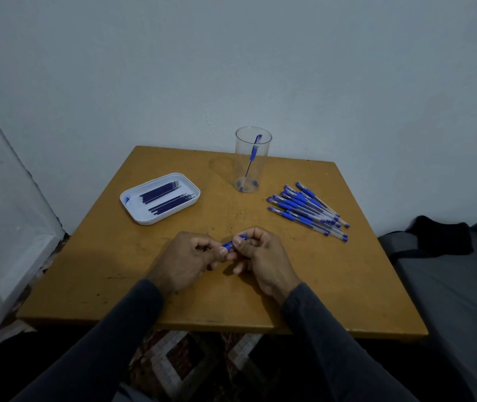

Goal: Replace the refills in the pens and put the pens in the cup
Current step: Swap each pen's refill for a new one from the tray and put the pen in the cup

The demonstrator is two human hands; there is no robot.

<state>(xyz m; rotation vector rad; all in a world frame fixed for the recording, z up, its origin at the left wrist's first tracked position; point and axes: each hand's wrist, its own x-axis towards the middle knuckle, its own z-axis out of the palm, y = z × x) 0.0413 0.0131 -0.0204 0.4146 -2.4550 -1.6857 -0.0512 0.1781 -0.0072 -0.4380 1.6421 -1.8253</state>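
Surface: wooden table (115,271), pale wall behind.
Hands: left hand (186,261) and right hand (263,256) both pinch one pen (233,242) at centre.
Cup (252,159): 12 o'clock, one pen inside.
Refills (167,197): tray (133,203), 10 o'clock.
Risk: twisting the barrel may drop small parts.

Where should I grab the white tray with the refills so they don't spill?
Hold the white tray by its two long rims, one hand on each side, and lift it level. It is shallow, and the refills lie loose inside along its length, so tipping it would probably let them slide out.
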